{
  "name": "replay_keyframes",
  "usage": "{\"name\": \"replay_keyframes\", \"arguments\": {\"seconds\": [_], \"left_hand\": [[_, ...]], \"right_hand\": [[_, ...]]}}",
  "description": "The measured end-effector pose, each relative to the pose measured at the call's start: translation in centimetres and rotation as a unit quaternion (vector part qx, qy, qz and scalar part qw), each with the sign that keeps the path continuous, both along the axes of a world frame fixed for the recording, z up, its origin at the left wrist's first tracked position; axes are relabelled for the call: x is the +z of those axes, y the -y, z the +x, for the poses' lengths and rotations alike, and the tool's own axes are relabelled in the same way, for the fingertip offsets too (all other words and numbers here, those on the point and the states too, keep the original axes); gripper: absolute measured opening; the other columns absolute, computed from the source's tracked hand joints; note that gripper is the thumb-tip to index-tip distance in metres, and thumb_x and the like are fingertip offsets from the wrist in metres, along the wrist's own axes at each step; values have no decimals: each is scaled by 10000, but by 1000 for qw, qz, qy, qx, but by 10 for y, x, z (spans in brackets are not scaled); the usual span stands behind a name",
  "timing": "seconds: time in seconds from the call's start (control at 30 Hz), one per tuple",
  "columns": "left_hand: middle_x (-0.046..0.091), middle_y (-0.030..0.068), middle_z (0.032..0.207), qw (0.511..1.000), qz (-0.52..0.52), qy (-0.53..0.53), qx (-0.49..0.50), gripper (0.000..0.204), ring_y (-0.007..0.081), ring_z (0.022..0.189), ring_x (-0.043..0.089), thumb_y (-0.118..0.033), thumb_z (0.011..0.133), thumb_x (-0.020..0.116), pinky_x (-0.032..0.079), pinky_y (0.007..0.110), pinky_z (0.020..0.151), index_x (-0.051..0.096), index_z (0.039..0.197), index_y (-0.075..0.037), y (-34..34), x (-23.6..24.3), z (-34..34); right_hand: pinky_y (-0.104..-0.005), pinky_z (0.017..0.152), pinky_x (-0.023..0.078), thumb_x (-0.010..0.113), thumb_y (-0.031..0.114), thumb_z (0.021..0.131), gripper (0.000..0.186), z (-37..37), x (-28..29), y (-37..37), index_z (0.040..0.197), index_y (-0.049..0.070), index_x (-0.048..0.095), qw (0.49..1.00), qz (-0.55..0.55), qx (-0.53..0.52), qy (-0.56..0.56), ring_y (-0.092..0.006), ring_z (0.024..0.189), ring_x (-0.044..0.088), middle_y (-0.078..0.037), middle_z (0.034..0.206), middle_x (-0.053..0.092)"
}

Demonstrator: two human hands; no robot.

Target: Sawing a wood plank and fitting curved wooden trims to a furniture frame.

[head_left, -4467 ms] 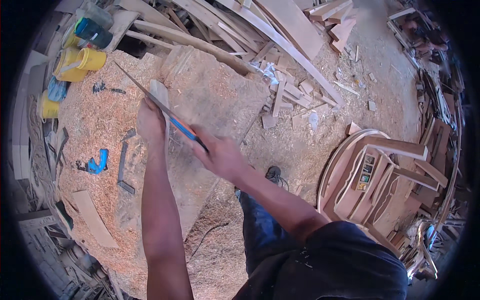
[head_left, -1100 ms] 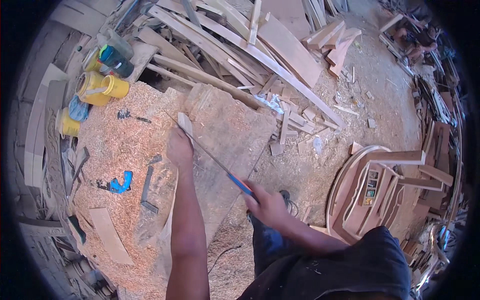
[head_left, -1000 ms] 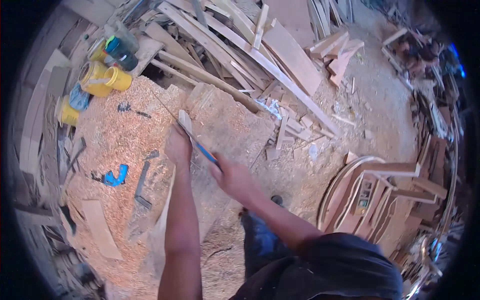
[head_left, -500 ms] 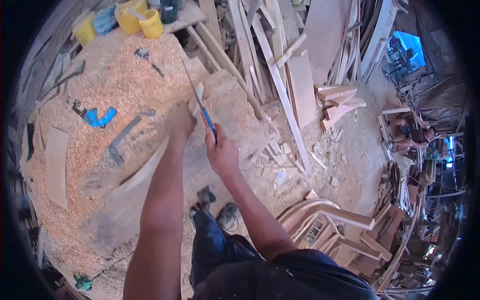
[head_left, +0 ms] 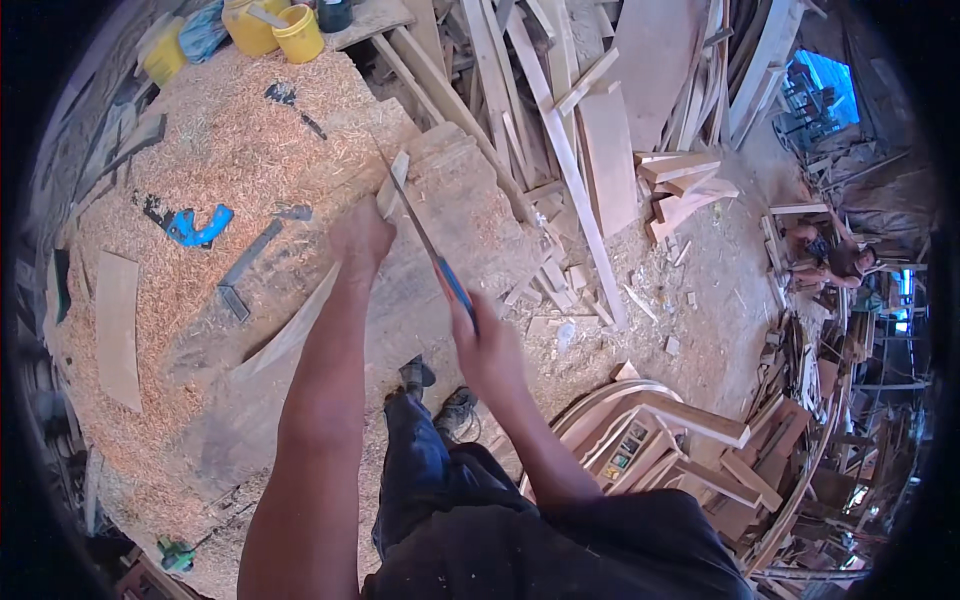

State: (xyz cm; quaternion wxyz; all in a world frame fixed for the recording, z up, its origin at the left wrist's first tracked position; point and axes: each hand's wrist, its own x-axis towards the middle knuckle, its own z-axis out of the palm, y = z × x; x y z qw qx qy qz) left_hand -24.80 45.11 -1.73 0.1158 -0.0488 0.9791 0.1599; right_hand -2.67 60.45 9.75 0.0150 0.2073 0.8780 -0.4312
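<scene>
A handsaw [head_left: 424,236] with a blue and red handle is gripped in my right hand [head_left: 490,345]. Its narrow blade slants up and left across a pale strip of wood [head_left: 392,190]. My left hand [head_left: 361,237] is closed around that strip, just left of the blade, pressing it down on the wooden workbench [head_left: 455,200]. The strip's lower part [head_left: 290,338] shows again beyond my left wrist. Left of this hand, a dark metal square-like tool [head_left: 250,258] lies among shavings. Farther left is a blue curved tool [head_left: 200,228], its kind unclear.
Yellow buckets [head_left: 298,35] stand at the far left end. A flat wooden piece [head_left: 119,325] lies on the shavings. Long boards [head_left: 570,170] lean at the back. Right of my legs sits a curved wooden frame [head_left: 590,425]. Another person [head_left: 845,262] sits far right.
My right hand has pulled back toward me and to the right, drawing the saw along the strip. My left hand stays on the wood.
</scene>
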Motion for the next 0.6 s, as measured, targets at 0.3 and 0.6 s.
{"name": "replay_keyframes", "arguments": {"seconds": [0.3,0.6], "left_hand": [[801,179,1092,999,21,43,7,321,412,1006,774,-240,903,656,607,497,854,766,1169,-99,12,4,-4],[804,171,1095,998,10,32,51,333,376,1017,779,-222,889,670,611,474,839,783,1182,-108,-19,21,-3]], "right_hand": [[-478,631,506,607,303,1087,324,-5,1,12,1207,16,695,999,-43,21,-22,-393,681,682,-193,789,711],[-474,587,485,595,269,1093,320,-18,-15,-1,1291,32,678,999,-19,9,-36,-363,616,653,-171,778,710]]}}
